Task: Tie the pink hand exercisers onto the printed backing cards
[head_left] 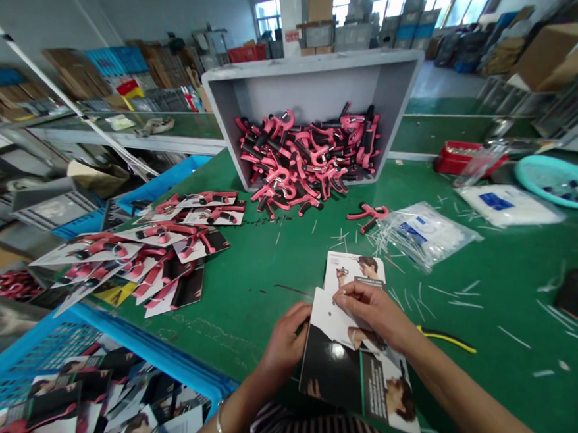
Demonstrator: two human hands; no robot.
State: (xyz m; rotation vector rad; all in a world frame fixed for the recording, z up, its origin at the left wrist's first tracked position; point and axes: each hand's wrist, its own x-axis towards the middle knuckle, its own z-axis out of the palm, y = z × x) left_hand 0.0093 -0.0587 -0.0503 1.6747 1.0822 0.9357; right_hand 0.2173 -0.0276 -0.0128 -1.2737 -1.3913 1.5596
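Observation:
In front of me lie printed backing cards, overlapping, with a photo of a person and small holes in the white part. My left hand grips the left edge of the cards, fingers curled round it. My right hand rests over the upper card, its thumb and fingertips pinched close to a hole; whatever they hold is too small to make out. Beyond the cards, a loose pink-and-black hand grip strengthener lies beside white cable ties. Yellow-handled pliers are partly hidden behind my right forearm.
A tipped grey bin spills many hand grips onto the green table. Carded grips are piled at left, above a blue crate of cards. At right lie a bag of ties and a turquoise tray.

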